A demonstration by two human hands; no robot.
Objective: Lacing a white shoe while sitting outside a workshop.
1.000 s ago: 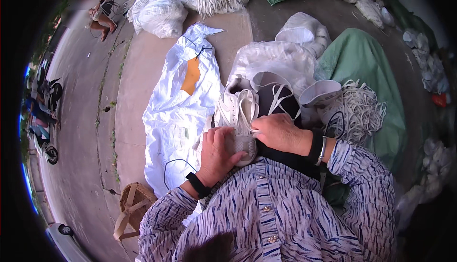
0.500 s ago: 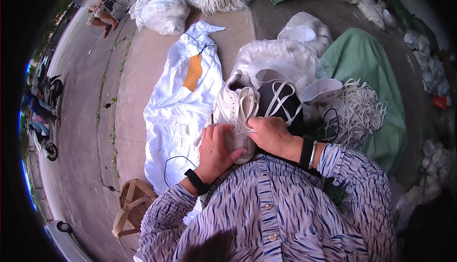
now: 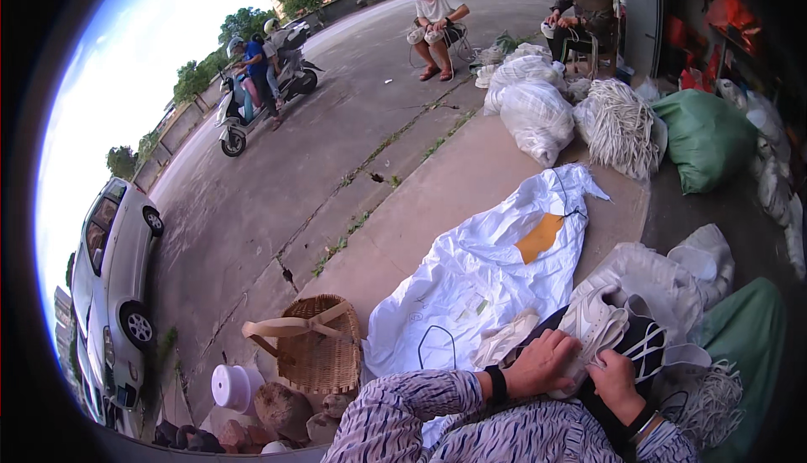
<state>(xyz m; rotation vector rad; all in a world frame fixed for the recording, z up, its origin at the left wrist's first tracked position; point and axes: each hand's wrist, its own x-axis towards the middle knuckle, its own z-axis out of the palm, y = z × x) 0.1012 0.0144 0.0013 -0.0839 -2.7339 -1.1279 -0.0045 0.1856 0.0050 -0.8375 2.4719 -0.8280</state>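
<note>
A white sneaker [image 3: 588, 324] lies on my lap, its toe toward me. My left hand [image 3: 545, 364] is closed around the toe end. At the lacing my right hand [image 3: 615, 386] has its fingers pinched together on a white shoelace [image 3: 607, 343]. Another pale shoe [image 3: 507, 337] lies to the left, on the edge of a white sack. Right of the sneaker, loose white laces [image 3: 646, 347] lie across black cloth on my lap. A tangled heap of white laces [image 3: 714, 404] sits by my right forearm.
The white woven sack [image 3: 445, 295] spreads on the ground ahead. A wicker basket [image 3: 319, 349] and a white bucket [image 3: 235, 386] stand at left. Filled bags [image 3: 538, 118] and a green sack [image 3: 706, 139] lie farther off. Two people sit beyond; riders on a scooter [image 3: 290, 84] are at upper left.
My view has swung left and up, so hands and sneaker now appear lower right. The parked car, scooter riders and second seated person show more fully. Both hands stay at the sneaker.
</note>
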